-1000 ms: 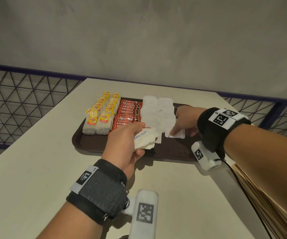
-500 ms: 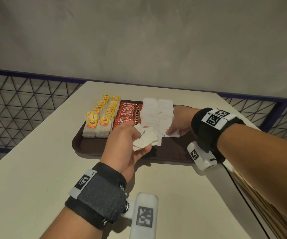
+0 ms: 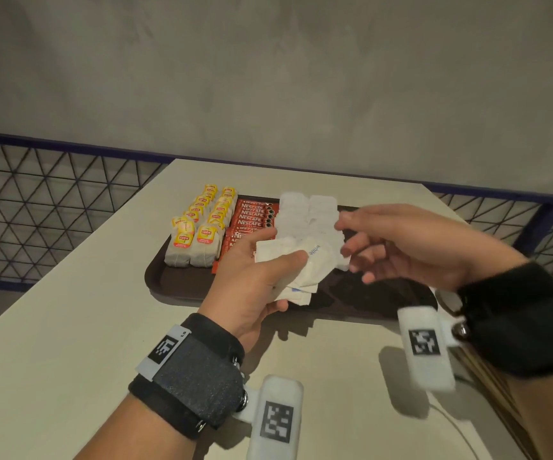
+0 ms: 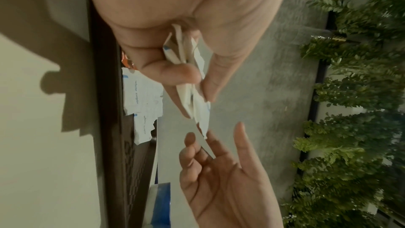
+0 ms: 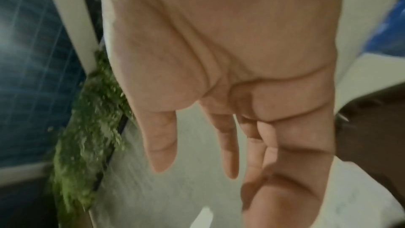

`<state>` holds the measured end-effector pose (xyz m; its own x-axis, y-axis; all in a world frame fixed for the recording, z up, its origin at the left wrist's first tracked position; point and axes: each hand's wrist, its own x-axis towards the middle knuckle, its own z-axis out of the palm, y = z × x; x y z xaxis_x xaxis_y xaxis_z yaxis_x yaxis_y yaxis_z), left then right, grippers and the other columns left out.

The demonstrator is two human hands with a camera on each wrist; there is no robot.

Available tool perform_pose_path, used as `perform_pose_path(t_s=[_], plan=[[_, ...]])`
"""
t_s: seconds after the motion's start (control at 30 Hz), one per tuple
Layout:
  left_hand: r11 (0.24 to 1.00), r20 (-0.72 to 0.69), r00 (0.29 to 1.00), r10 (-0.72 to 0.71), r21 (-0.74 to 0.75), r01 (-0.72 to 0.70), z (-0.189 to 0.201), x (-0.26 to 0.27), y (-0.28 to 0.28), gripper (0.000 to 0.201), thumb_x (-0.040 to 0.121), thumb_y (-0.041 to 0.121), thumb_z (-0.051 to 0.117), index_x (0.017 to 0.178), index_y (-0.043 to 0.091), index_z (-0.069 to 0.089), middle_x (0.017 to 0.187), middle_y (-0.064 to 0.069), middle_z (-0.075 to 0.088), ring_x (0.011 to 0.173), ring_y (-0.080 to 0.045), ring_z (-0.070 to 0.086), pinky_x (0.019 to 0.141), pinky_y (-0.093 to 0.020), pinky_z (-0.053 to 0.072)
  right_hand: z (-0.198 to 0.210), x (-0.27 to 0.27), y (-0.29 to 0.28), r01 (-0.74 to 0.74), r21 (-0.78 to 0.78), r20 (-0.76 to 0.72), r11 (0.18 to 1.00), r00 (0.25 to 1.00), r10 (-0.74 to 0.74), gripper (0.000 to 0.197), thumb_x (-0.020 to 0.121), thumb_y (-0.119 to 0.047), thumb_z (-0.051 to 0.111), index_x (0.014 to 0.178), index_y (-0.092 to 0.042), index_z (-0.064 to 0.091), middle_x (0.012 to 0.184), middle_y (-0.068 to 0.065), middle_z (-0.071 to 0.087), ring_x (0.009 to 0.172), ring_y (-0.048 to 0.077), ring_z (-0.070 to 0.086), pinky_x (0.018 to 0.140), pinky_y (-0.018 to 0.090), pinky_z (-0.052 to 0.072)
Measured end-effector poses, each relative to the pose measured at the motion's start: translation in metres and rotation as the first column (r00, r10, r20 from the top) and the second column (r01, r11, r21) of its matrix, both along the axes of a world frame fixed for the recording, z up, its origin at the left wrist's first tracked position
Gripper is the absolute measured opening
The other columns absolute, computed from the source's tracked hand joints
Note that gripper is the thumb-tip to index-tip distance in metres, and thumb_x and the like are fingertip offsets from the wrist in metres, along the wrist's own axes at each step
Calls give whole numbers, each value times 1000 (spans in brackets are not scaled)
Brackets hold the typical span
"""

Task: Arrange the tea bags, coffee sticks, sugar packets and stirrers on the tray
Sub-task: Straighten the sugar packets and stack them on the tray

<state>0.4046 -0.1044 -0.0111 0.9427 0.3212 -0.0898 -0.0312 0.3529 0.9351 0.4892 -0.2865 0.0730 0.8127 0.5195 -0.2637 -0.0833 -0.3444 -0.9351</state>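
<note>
A dark brown tray (image 3: 182,287) lies on the cream table. Yellow-tagged tea bags (image 3: 198,227) fill its left, red coffee sticks (image 3: 252,215) stand beside them, and white sugar packets (image 3: 308,210) lie in rows to their right. My left hand (image 3: 262,270) hovers over the tray's front and grips a small stack of white sugar packets (image 3: 301,267) between thumb and fingers; the same stack (image 4: 192,82) shows in the left wrist view. My right hand (image 3: 368,247) hangs just right of that stack, fingers spread and holding nothing (image 5: 219,145). No stirrers are in view.
The tray's right front part (image 3: 368,293) is bare. A stack of brown paper (image 3: 501,393) lies at the table's right edge. A wire mesh fence (image 3: 36,207) runs behind the table, under a grey wall.
My right hand has let go of the packet it was setting down on the tray and lifted back toward my left hand. My left hand has risen a little with its stack.
</note>
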Motion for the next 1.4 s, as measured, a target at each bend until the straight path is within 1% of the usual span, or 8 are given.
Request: perform_pose_path(t_s=[0.3,0.43,0.53,0.73,0.87,0.97,1.23,1.4], plan=[[996,-26,997,-76,54,77,2,-7,-11,34,91,13,71,121,28,67,109,-8,75,74,-18,65,42,-25,41,-56,-27,-6,97,231,-113,968,991,-73,16,90,-7,72,102,-2,64,92,19,64,65,18,60,52,27,49],[996,-31,996,-80,-36,79,2,-6,-7,44,90,-1,51,120,25,69,121,-15,70,92,-26,67,46,-27,47,-57,-26,-12,247,450,-187,858,966,-179,14,94,-3,59,83,-3,67,107,17,74,92,31,68,81,37,56],[996,-18,996,-88,-12,88,2,-7,-6,45,92,-4,52,125,25,65,102,-5,76,73,-13,72,46,-26,47,-55,-29,-14,358,589,-267,725,932,-244,26,90,3,45,76,-1,67,111,18,76,116,36,67,106,46,50],[997,-24,997,-69,20,70,3,-10,-8,45,92,3,67,130,26,60,109,-5,78,74,-18,72,41,-23,41,-53,-29,-17,382,669,-353,638,918,-179,35,86,0,48,59,-8,68,77,13,67,81,26,62,93,43,54],[1000,-30,999,-19,-6,19,6,-11,-11,42,91,6,71,127,26,60,110,-6,78,92,-29,75,38,-20,40,-55,-29,-17,353,680,-328,643,930,-164,15,77,-22,66,76,-8,65,77,8,64,71,18,62,80,38,53],[999,-33,999,10,-43,-11,9,-11,-14,39,91,6,71,126,23,61,109,-9,78,91,-31,75,34,-17,40,-55,-29,-16,298,675,-266,675,952,-155,6,79,-9,61,77,-4,63,83,8,74,73,16,71,77,36,52],[998,-12,1000,5,-64,-6,4,-9,-10,26,95,7,64,120,15,67,81,-4,77,61,-19,69,29,-16,27,-56,-32,-16,97,560,-112,823,993,-41,56,86,21,56,130,-14,56,119,15,74,112,35,71,101,52,52],[997,-51,995,-81,10,82,3,-9,-14,22,96,12,63,115,7,73,77,-6,74,54,-14,66,30,-16,24,-55,-38,-14,-36,445,-29,895,998,54,48,84,19,61,123,-9,66,115,13,76,107,30,73,90,41,61]])
